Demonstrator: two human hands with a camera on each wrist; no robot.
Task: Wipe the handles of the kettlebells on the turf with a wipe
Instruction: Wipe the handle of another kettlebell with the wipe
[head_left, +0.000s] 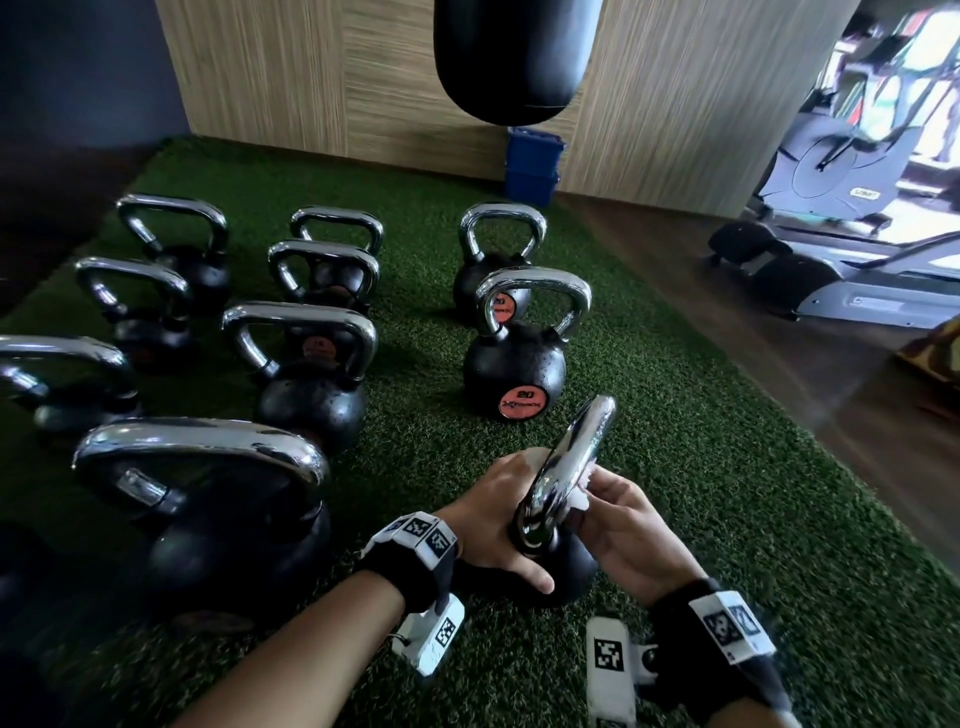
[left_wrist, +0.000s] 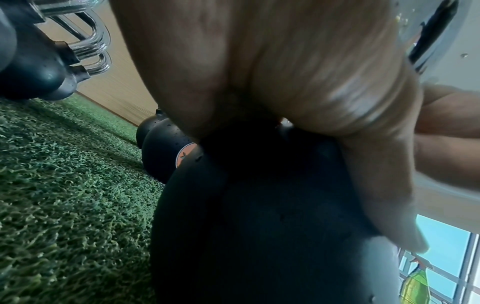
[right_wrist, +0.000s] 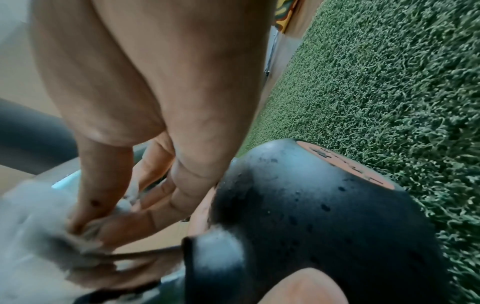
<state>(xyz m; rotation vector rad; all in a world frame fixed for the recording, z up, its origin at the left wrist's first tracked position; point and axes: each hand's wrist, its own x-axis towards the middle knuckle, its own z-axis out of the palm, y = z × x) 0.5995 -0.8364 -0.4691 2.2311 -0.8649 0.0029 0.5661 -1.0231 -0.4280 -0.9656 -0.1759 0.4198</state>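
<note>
Right hand (head_left: 621, 525) pinches a white wipe (head_left: 581, 491) against the nearest kettlebell's chrome handle (head_left: 563, 475). Left hand (head_left: 496, 525) rests on the kettlebell (head_left: 574, 569), fingers extended, near the turf's (head_left: 727, 467) front edge.

White wipe (head_left: 581, 493) against chrome kettlebell handle (head_left: 563, 475)

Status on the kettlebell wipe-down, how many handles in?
Done: cannot tell; no handle visibly looks wiped. In hand: the nearest kettlebell; the left hand steadies it while the right hand pinches the white wipe against its chrome handle. Left: at least nine other kettlebells standing untouched on the turf.
</note>
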